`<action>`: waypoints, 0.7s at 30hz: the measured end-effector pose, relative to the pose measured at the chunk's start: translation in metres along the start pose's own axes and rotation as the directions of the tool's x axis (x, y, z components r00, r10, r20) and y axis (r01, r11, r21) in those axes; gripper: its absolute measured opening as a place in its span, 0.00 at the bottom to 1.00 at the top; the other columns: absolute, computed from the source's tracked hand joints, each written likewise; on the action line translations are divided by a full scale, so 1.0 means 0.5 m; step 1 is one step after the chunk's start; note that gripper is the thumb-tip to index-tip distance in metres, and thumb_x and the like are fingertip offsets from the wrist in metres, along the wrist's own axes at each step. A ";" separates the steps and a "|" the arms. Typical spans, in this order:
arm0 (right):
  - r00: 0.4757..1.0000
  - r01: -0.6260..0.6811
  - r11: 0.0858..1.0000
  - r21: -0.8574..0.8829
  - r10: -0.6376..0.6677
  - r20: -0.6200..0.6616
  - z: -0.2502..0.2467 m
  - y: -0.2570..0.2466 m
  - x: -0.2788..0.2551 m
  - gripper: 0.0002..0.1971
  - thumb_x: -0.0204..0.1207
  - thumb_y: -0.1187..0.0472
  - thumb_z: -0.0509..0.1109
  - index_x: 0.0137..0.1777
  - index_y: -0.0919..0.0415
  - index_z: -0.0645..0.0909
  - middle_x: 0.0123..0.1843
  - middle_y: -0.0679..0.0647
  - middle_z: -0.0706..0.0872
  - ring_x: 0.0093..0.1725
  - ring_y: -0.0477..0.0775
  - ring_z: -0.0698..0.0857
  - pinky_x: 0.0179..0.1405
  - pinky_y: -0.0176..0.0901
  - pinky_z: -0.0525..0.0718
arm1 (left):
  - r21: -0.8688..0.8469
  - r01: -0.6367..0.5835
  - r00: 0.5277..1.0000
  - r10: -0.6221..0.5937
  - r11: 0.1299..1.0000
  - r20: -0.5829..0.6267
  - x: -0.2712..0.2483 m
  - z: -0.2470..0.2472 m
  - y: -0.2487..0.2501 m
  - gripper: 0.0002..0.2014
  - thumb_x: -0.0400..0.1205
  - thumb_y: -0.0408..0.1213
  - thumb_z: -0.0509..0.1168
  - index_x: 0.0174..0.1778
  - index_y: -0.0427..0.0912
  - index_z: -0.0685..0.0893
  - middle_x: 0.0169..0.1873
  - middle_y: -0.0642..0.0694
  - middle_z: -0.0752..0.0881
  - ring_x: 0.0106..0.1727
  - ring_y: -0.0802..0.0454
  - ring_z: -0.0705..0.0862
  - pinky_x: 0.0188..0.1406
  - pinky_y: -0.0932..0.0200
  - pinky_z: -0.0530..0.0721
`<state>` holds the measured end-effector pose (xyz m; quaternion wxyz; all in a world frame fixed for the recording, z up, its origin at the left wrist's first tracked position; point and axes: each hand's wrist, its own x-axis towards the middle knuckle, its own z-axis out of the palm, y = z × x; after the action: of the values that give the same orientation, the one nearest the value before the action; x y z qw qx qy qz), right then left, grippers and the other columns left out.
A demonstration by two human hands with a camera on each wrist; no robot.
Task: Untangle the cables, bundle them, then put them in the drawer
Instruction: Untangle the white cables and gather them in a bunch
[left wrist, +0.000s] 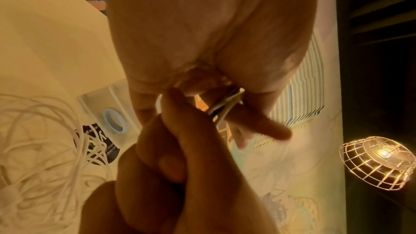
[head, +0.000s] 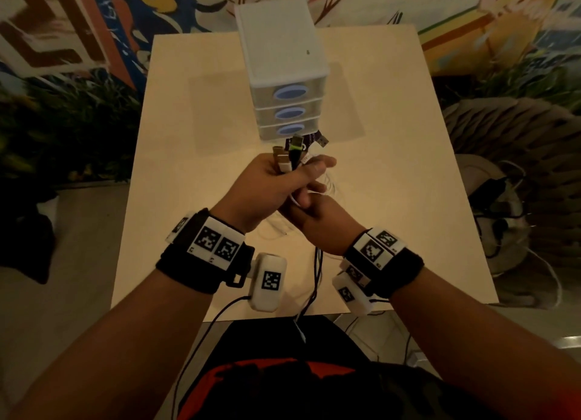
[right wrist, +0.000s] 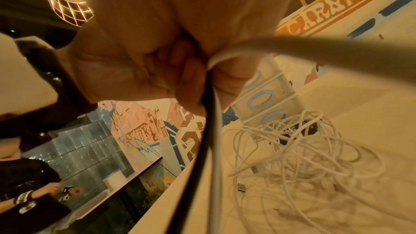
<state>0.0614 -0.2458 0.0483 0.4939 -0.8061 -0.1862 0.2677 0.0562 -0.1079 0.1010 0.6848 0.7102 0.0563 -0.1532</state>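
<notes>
A pale wooden table (head: 195,111) occupies the centre of the head view, standing on a light floor (head: 78,231). A painted mural wall (head: 78,20) with orange, blue and white shapes spans 10 to 2 o'clock, with dark foliage (head: 63,130) at 9 o'clock. 1 lit wire-cage lamp (left wrist: 378,163) hangs at 4 o'clock in the left wrist view.

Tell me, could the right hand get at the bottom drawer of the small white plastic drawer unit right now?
Probably not yet. The right hand grips black and white cables, and the left hand holds the bunched plug ends just in front of the closed bottom drawer, crowding its handle.
</notes>
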 end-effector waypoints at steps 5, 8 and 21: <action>0.991 -0.130 0.991 0.028 0.129 0.016 -0.003 0.020 -0.012 0.19 0.87 0.44 0.64 0.36 0.50 0.75 0.30 0.49 0.80 0.29 0.53 0.86 0.35 0.47 0.84 | -0.101 -0.105 0.991 0.097 0.989 -0.089 0.014 -0.009 0.023 0.14 0.91 0.34 0.59 0.69 0.37 0.85 0.16 0.56 0.76 0.25 0.44 0.75 0.50 0.37 0.87; 0.959 -0.279 0.958 0.063 0.274 0.075 0.000 0.063 -0.030 0.26 0.84 0.38 0.63 0.32 0.56 0.70 0.25 0.53 0.75 0.23 0.54 0.82 0.34 0.50 0.85 | -0.285 -0.129 0.989 0.101 0.950 -0.112 0.021 -0.039 0.040 0.15 0.93 0.40 0.55 0.68 0.40 0.84 0.17 0.52 0.67 0.19 0.55 0.66 0.27 0.57 0.77; 0.822 -0.258 0.900 -0.352 0.396 0.409 0.027 0.212 -0.127 0.24 0.75 0.32 0.72 0.44 0.54 0.85 0.40 0.50 0.91 0.41 0.46 0.88 0.53 0.46 0.86 | -0.392 0.054 0.989 -0.103 0.918 -0.104 0.017 -0.069 0.031 0.20 0.90 0.52 0.60 0.32 0.49 0.72 0.21 0.52 0.57 0.20 0.55 0.53 0.18 0.63 0.55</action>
<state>0.0067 -0.3193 -0.0359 0.2601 -0.7984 -0.1941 0.5072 0.0739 -0.0757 0.1139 0.8004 0.5656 0.1559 -0.1228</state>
